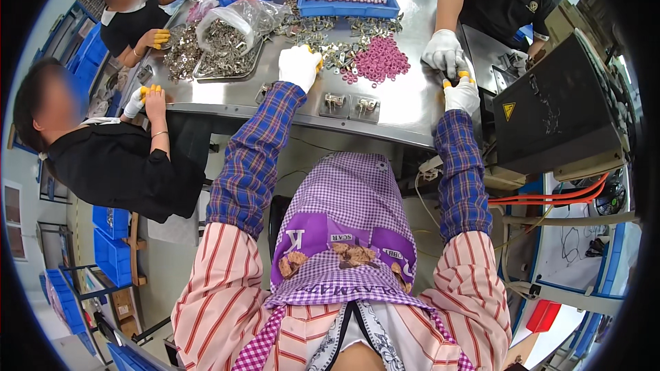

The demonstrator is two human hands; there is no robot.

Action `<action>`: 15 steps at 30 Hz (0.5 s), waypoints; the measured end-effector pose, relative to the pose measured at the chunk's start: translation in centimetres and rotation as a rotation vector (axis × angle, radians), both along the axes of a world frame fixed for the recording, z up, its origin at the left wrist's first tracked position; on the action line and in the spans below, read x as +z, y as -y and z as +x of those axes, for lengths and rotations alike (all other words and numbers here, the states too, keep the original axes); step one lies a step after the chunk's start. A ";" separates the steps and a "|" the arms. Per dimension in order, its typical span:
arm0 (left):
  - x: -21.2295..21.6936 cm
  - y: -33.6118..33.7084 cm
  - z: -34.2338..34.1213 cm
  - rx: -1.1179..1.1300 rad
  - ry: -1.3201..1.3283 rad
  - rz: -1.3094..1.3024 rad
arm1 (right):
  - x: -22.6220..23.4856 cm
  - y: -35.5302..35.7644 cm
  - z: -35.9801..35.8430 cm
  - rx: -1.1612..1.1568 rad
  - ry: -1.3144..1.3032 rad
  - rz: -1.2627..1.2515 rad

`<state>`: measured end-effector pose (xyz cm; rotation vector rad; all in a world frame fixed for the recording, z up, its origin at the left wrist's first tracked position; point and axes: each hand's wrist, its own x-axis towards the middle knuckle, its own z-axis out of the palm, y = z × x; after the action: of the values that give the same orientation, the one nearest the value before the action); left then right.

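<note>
Gripping loosely, my left hand (300, 65) in its white glove is reaching into the scatter of small silver metal fittings (342, 55) on the shiny steel worktop (399, 106), fingers curled; I cannot tell whether anything is caught inside them. My right hand (462, 94) is resting at the worktop's right edge, just beside a co-worker's white-gloved hand (443, 51), and its closure is also unclear. I am judging the risks: my left sleeve is passing near the heap of pink rubber rings (382, 60), so a sweep could scatter them. Two hands crowding that corner beside the black machine housing (557, 106) could collide.
</note>
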<state>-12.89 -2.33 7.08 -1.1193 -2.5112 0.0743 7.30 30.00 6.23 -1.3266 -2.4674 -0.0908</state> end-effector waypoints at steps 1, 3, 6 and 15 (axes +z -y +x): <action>0.0 0.2 0.5 0.014 0.078 0.116 | -0.1 -0.1 -0.1 0.011 -0.009 -0.001; 0.5 0.4 1.8 0.027 0.228 0.344 | -0.1 -0.3 0.0 0.019 -0.034 -0.009; 0.0 1.1 4.3 0.045 0.342 0.573 | -0.7 -1.2 -0.2 0.021 -0.047 -0.008; -6.3 2.0 7.4 0.378 0.744 0.994 | 1.7 3.8 -2.9 0.016 0.203 0.085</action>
<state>-5.52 -4.28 0.82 -0.2464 -2.6705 -1.5386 4.44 26.20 7.97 -1.3192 -2.6079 -0.3388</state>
